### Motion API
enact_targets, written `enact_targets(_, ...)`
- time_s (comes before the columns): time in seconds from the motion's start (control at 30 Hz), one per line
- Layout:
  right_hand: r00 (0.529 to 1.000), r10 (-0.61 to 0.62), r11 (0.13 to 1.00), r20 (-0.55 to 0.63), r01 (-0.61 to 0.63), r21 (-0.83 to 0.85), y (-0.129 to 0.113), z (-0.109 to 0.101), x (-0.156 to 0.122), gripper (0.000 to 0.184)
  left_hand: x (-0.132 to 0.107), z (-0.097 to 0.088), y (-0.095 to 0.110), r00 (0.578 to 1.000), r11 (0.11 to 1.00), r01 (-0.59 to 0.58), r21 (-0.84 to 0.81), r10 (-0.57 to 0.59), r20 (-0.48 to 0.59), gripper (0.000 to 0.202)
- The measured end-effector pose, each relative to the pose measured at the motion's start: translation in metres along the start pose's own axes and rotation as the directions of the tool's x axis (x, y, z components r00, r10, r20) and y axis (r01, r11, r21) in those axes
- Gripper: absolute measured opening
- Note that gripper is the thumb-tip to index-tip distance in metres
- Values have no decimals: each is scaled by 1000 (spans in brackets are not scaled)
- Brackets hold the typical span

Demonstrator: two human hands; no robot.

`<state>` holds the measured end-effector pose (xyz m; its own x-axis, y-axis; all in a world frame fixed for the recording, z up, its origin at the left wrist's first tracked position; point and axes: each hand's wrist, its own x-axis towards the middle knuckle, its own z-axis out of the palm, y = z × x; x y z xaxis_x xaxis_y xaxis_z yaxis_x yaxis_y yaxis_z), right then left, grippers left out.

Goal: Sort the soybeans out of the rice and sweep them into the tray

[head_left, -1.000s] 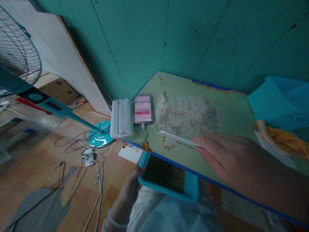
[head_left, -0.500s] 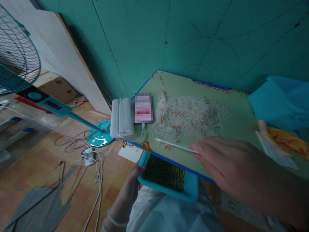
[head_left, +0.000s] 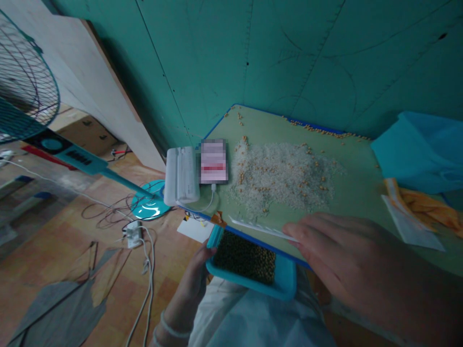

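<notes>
A pile of white rice mixed with tan beans (head_left: 282, 176) lies on a green table with a blue rim (head_left: 347, 193). My right hand (head_left: 333, 250) is closed on a white card (head_left: 258, 226), whose edge rests at the table's near edge. Just below that edge my left hand (head_left: 191, 284) grips the left side of a blue tray (head_left: 285, 284) filled with dark beans, held over my lap.
A white box (head_left: 182, 176) and a phone on a cable (head_left: 213, 161) sit at the table's left corner. Blue cloth (head_left: 419, 149) and orange and white packets (head_left: 419, 212) lie on the right. A teal fan (head_left: 32, 115) and floor cables (head_left: 141, 246) stand to the left.
My right hand has drawn the white card toward me, from the lower fringe of the pile to the table's near edge above the tray; the loose beans near it are gone from the table.
</notes>
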<state>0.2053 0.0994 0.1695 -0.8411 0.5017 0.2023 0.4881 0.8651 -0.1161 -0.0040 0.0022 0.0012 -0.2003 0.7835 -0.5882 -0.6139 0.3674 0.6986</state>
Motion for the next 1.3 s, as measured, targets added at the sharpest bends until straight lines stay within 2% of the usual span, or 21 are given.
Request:
enact_targets(0.2, 1000, 0, 999, -3, 0, 32, -3, 1, -3, 33, 2, -5, -3, 1000, 1000, 1, 12, -1, 23, 27)
enact_targets(0.33, 1000, -8, 1000, 7, 8, 28, -4, 3, -4, 33, 0, -2, -1, 1000, 1000, -9, 23, 9, -8, 31)
enact_targets(0.5, 1000, -13, 999, -7, 13, 35, -7, 2, -4, 36, 0, 2, 0, 999, 1000, -25, -8, 24, -41, 25)
enact_targets(1.03, 1000, -1, 999, -22, 2, 51, -7, 2, -6, 37, -2, 3, 0, 999, 1000, -17, -13, 16, -33, 24)
enact_targets(1.3, 1000, -11, 997, -17, 12, 77, -8, 3, -9, 31, -4, 9, 2, 999, 998, -49, -46, 49, -17, 24)
